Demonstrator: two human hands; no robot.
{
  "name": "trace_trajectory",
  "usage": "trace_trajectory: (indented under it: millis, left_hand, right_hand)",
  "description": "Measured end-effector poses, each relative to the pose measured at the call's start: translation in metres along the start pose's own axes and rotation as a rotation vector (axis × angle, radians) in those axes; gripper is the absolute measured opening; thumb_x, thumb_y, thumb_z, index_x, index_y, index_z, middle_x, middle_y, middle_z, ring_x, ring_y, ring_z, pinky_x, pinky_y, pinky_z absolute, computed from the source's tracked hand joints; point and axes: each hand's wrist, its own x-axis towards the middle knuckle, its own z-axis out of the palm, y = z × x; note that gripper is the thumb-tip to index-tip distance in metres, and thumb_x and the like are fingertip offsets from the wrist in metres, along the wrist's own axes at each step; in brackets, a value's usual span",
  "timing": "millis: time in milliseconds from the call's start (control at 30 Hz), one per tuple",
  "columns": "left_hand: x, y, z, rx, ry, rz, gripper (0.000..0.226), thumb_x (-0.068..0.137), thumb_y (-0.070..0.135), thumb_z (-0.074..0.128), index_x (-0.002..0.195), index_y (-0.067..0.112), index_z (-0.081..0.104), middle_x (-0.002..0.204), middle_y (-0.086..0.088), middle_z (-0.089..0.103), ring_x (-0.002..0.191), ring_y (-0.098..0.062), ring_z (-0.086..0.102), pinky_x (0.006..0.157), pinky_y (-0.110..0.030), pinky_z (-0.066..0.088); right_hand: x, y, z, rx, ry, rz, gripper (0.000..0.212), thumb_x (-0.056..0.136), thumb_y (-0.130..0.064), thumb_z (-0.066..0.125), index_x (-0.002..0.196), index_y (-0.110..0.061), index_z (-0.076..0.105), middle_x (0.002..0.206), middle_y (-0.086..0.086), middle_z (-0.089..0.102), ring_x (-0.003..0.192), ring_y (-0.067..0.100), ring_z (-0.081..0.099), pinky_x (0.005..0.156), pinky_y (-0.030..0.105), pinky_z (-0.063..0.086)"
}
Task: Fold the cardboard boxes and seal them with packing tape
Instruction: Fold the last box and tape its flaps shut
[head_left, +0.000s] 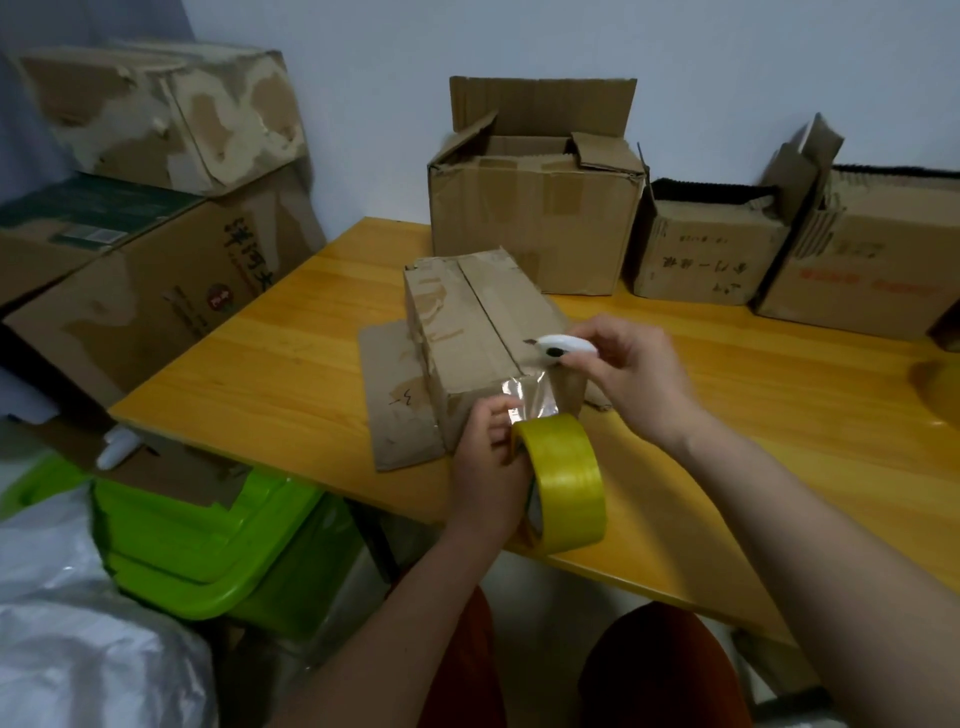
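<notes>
Tape first: my left hand has its grip curled around the yellow tape roll at the near table edge, with a clear strip stretched up onto the closed cardboard box's near end. Just above, my right hand pinches a small white cutter, its blade tip over the box top. The box sits on a flat cardboard sheet. Farther back I see an open box and two more boxes by the wall. A second yellow roll lies at the far right.
</notes>
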Motion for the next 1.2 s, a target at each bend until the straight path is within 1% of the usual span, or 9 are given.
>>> trace_trajectory:
  millis: [67, 133, 267, 500, 667, 800, 933, 1067, 1200]
  left_hand:
    - [0.001, 0.002, -0.002, -0.013, -0.014, 0.007, 0.047, 0.082, 0.008, 0.073, 0.109, 0.04, 0.051, 0.104, 0.002, 0.063, 0.095, -0.009, 0.063, 0.078, -0.021, 0.053]
    - [0.001, 0.003, -0.002, -0.012, -0.029, 0.017, 0.052, 0.081, 0.013, 0.074, 0.115, 0.042, 0.048, 0.108, 0.001, 0.062, 0.097, -0.01, 0.063, 0.081, -0.024, 0.054]
    - [-0.001, 0.004, -0.001, -0.004, -0.013, 0.026, 0.051, 0.083, 0.012, 0.073, 0.111, 0.046, 0.049, 0.109, 0.004, 0.061, 0.099, -0.011, 0.063, 0.084, -0.03, 0.055]
    - [0.0, 0.005, -0.006, -0.047, -0.044, 0.028, 0.057, 0.082, 0.002, 0.07, 0.119, 0.041, 0.052, 0.118, 0.007, 0.061, 0.1, -0.01, 0.065, 0.08, -0.026, 0.056]
    - [0.002, 0.005, -0.01, 0.012, -0.093, 0.049, 0.061, 0.079, 0.007, 0.074, 0.125, 0.04, 0.051, 0.118, 0.013, 0.06, 0.097, -0.002, 0.063, 0.079, -0.018, 0.054]
    - [0.006, 0.004, -0.013, 0.044, -0.116, 0.054, 0.063, 0.081, 0.01, 0.075, 0.124, 0.046, 0.048, 0.119, 0.016, 0.059, 0.096, -0.003, 0.063, 0.082, -0.021, 0.055]
    - [0.008, 0.006, -0.013, 0.037, -0.147, 0.059, 0.06, 0.084, 0.005, 0.068, 0.119, 0.049, 0.049, 0.12, 0.012, 0.061, 0.092, -0.006, 0.065, 0.076, -0.02, 0.054]
    - [0.009, 0.006, -0.013, 0.061, -0.163, 0.083, 0.048, 0.086, -0.002, 0.064, 0.104, 0.042, 0.062, 0.115, -0.001, 0.064, 0.099, -0.01, 0.065, 0.08, -0.021, 0.054]
    - [0.008, 0.007, -0.013, 0.032, -0.159, 0.105, 0.041, 0.082, -0.01, 0.062, 0.092, 0.029, 0.067, 0.107, -0.001, 0.066, 0.093, -0.004, 0.066, 0.076, -0.016, 0.052]
  right_hand:
    - [-0.007, -0.001, -0.009, -0.163, -0.023, -0.066, 0.029, 0.086, -0.011, 0.067, 0.092, -0.039, 0.068, 0.083, -0.025, 0.061, 0.08, -0.001, 0.058, 0.074, 0.019, 0.047]
    - [-0.013, -0.002, -0.014, -0.306, -0.096, -0.101, 0.027, 0.086, -0.008, 0.066, 0.102, -0.028, 0.072, 0.09, -0.017, 0.059, 0.089, 0.005, 0.055, 0.08, 0.019, 0.044]
    - [-0.017, -0.004, -0.012, -0.438, -0.195, -0.158, 0.028, 0.087, -0.01, 0.065, 0.11, -0.024, 0.07, 0.098, -0.005, 0.049, 0.088, 0.007, 0.046, 0.07, 0.007, 0.034]
    - [-0.014, -0.008, -0.002, -0.545, -0.289, -0.26, 0.024, 0.089, -0.016, 0.061, 0.11, -0.025, 0.069, 0.091, -0.005, 0.043, 0.08, 0.009, 0.043, 0.062, 0.017, 0.036]
    - [-0.016, 0.008, -0.017, -0.552, -0.261, -0.129, 0.022, 0.088, -0.02, 0.063, 0.107, -0.031, 0.069, 0.093, -0.003, 0.044, 0.082, 0.013, 0.047, 0.065, 0.028, 0.041]
    - [-0.018, 0.032, -0.03, -0.45, -0.117, 0.002, 0.023, 0.084, -0.006, 0.067, 0.101, -0.02, 0.071, 0.088, -0.003, 0.049, 0.074, 0.005, 0.045, 0.063, 0.016, 0.035]
    - [-0.029, 0.068, -0.032, -0.42, -0.139, 0.271, 0.016, 0.088, -0.007, 0.062, 0.099, -0.017, 0.058, 0.094, 0.006, 0.061, 0.079, 0.02, 0.053, 0.066, 0.035, 0.041]
    - [-0.034, 0.081, -0.028, -0.443, -0.14, 0.413, 0.016, 0.087, -0.014, 0.065, 0.099, -0.017, 0.053, 0.104, 0.005, 0.06, 0.094, 0.024, 0.052, 0.075, 0.036, 0.042]
    - [-0.012, 0.046, -0.018, -0.518, 0.084, 0.024, 0.02, 0.088, -0.025, 0.065, 0.107, -0.021, 0.063, 0.109, 0.0, 0.052, 0.11, 0.019, 0.044, 0.084, 0.023, 0.031]
